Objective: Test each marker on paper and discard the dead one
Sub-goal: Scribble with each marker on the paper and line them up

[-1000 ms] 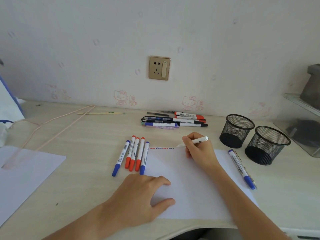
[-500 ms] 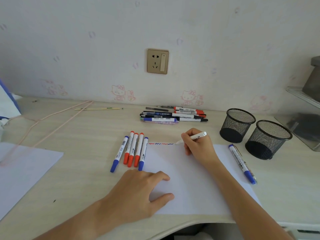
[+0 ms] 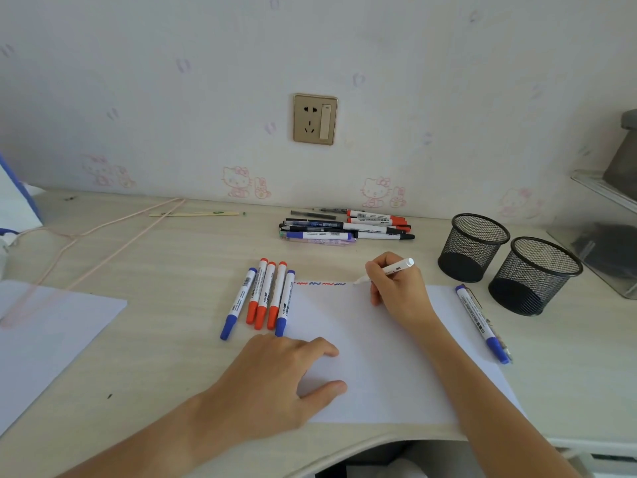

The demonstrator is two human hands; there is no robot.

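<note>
My right hand (image 3: 396, 288) pinches an uncapped white marker (image 3: 386, 270) in a writing grip, its tip down at the far edge of the paper (image 3: 379, 357), just right of the row of red and blue squiggles (image 3: 320, 283). I see no mark under the tip yet, though it is too small to be sure. My left hand (image 3: 275, 377) lies flat with the fingers spread on the near left part of the sheet, pressing it to the surface (image 3: 165, 339), holding nothing. To test well, I think I should keep that palm firm so the sheet does not slide, draw a short wavy stroke in line with the others with light, even pressure, and keep the tip angled rather than mashed down, so a faint line is not mistaken for a dead one. A second pass in the same spot would settle any doubt. Five capped markers (image 3: 262, 298), red and blue, lie side by side just left of the sheet; these look like the ones with squiggles done. A blue capped marker (image 3: 482, 322) lies along the sheet's right edge, near two mesh pen cups (image 3: 510, 263), and more pens (image 3: 348, 229) are bunched by the wall. If this marker leaves nothing, it is likely the one to throw out.
</note>
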